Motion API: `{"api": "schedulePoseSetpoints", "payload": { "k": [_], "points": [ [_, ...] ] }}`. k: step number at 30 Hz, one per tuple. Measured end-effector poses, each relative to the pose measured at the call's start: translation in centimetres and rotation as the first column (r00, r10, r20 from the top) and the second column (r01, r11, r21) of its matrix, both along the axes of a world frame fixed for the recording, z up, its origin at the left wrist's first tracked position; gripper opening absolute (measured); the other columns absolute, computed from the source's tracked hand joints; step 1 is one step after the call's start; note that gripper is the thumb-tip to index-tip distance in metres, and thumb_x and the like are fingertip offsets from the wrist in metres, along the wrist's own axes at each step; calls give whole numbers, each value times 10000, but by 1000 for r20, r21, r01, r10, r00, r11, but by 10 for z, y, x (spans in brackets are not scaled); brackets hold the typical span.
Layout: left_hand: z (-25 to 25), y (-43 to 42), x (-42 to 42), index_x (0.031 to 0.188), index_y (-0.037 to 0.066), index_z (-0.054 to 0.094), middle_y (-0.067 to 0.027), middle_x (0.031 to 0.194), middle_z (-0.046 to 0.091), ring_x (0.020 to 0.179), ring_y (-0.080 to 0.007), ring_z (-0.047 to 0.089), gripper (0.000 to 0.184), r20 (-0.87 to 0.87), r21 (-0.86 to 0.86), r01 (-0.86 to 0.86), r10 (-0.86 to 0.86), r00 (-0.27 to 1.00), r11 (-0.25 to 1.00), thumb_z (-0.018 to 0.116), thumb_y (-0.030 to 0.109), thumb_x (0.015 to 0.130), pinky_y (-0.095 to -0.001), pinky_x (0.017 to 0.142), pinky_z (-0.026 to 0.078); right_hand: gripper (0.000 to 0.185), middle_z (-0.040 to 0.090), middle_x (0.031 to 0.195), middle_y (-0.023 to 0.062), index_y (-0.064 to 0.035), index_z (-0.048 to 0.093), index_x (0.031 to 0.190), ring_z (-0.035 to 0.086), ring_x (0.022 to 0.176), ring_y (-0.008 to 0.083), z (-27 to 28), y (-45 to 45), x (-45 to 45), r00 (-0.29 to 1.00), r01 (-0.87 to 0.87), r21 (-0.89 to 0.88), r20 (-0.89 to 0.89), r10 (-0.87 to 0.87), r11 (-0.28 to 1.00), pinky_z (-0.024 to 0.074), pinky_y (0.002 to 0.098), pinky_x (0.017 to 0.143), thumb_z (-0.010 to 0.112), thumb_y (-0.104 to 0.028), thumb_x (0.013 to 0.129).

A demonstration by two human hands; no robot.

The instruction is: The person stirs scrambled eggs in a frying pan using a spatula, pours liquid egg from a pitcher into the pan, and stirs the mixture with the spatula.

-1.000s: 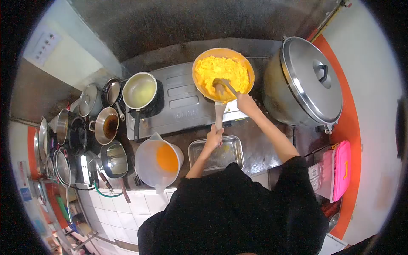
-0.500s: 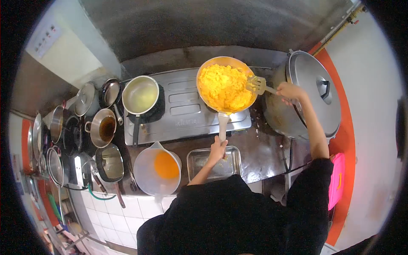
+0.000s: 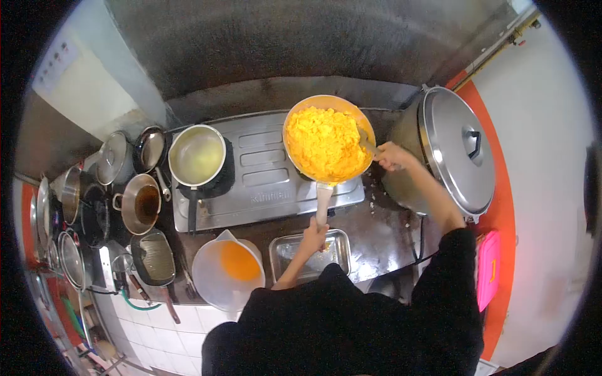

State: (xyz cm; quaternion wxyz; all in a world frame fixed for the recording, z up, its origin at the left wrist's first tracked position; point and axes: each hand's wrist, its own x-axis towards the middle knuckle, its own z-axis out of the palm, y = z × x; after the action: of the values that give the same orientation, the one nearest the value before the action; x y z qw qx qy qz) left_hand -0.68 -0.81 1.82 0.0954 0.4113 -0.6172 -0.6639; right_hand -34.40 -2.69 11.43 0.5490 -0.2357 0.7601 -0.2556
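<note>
My left hand (image 3: 313, 238) is wrapped round the pale handle of a frying pan (image 3: 367, 119), which sits on the right side of the gas stove (image 3: 266, 141). Scrambled eggs (image 3: 326, 141), bright yellow and lumpy, fill the pan. My right hand (image 3: 392, 156) grips a slotted spatula (image 3: 370, 146) at the pan's right side, its blade partly sunk in the eggs. Below the stove stands a white jug (image 3: 210, 276) with orange liquid inside. Beside it, under my left forearm, lies a rectangular metal tray (image 3: 342, 241).
A saucepan (image 3: 197, 156) with pale yellow liquid stands on the stove's left side. To the right is a big lidded pot (image 3: 451, 144), close to my right forearm. Several pans, including one with brown liquid (image 3: 141, 203), crowd the left. A pink case (image 3: 488, 269) is at far right.
The spatula has moved left and deeper into the eggs with my right hand. My left hand stays on the pan handle. The whole view has shifted slightly.
</note>
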Motion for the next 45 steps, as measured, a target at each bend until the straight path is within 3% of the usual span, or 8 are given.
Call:
{"api": "schedulePoseSetpoints", "payload": {
  "k": [3, 10, 14, 24, 33, 41, 43, 45],
  "points": [
    [-14, -1, 1, 892, 33, 301, -125, 526, 493, 383, -200, 529, 311, -27, 135, 24, -21, 999, 990, 508, 246, 802, -317, 323, 418, 145, 451, 509, 30, 2, 493, 848, 394, 364, 81, -14, 3, 30, 999, 43, -91, -11, -44, 995, 307, 234, 302, 520, -52, 717],
    [-5, 3, 1, 889, 42, 309, -109, 530, 494, 386, -186, 520, 291, 5, 15, -21, 21, 1000, 1000, 496, 251, 812, -303, 332, 412, 466, 539, 681, 256, 38, 312, 1161, 556, 621, 394, -37, 8, 70, 452, -518, -65, -867, 209, 853, 469, 421, 519, 437, 1, 713],
    [-4, 4, 1, 894, 41, 314, -112, 534, 494, 383, -189, 511, 286, 29, 64, 0, -2, 1000, 998, 488, 254, 816, -302, 331, 405, 491, 541, 666, 247, 74, 229, 1214, 566, 627, 379, -25, 35, 87, 237, -539, 225, -884, 403, 811, 477, 424, 539, 381, -21, 756],
    [-3, 11, 0, 912, 35, 315, -81, 505, 467, 376, -174, 492, 278, 4, 141, -43, 43, 999, 989, 486, 233, 817, -304, 319, 394, 509, 539, 686, 219, 30, 298, 1213, 582, 608, 310, 10, 88, 143, 121, -584, 227, -925, 361, 779, 486, 388, 506, 415, -6, 719],
    [1, 15, 0, 903, 1, 335, -88, 482, 474, 370, -178, 503, 282, -11, 61, -87, 88, 996, 994, 489, 219, 813, -302, 309, 392, 436, 553, 770, 217, -123, 538, 1047, 544, 731, 362, 53, 54, 95, 422, -606, -45, -864, 273, 794, 441, 425, 661, 479, -9, 631],
    [-8, 17, 5, 959, -46, 395, -216, 624, 542, 579, -338, 569, 427, 13, -23, -102, 103, 995, 994, 546, 301, 760, -374, 557, 457, 422, 555, 744, 229, -45, 499, 1082, 531, 750, 395, -3, 67, 124, 282, -641, 103, -890, 358, 761, 428, 427, 665, 539, -34, 662],
    [-31, 20, 7, 1028, -43, 397, -270, 818, 527, 804, -332, 552, 484, 55, -393, -137, 172, 984, 909, 560, 317, 748, -373, 657, 448, 435, 554, 596, 141, -63, 484, 1122, 558, 555, 303, 2, 80, 116, 299, -735, -127, -942, 150, 666, 443, 367, 514, 534, -28, 691],
    [-4, 29, 35, 1062, -9, 407, -228, 970, 492, 914, -270, 510, 428, -49, -362, -211, 207, 977, 908, 557, 262, 766, -347, 723, 437, 449, 492, 558, 48, -82, 461, 1161, 452, 426, 151, 3, 95, 98, 637, -548, -221, -735, 231, 806, 356, 264, 387, 526, -25, 721]
  ]
}}
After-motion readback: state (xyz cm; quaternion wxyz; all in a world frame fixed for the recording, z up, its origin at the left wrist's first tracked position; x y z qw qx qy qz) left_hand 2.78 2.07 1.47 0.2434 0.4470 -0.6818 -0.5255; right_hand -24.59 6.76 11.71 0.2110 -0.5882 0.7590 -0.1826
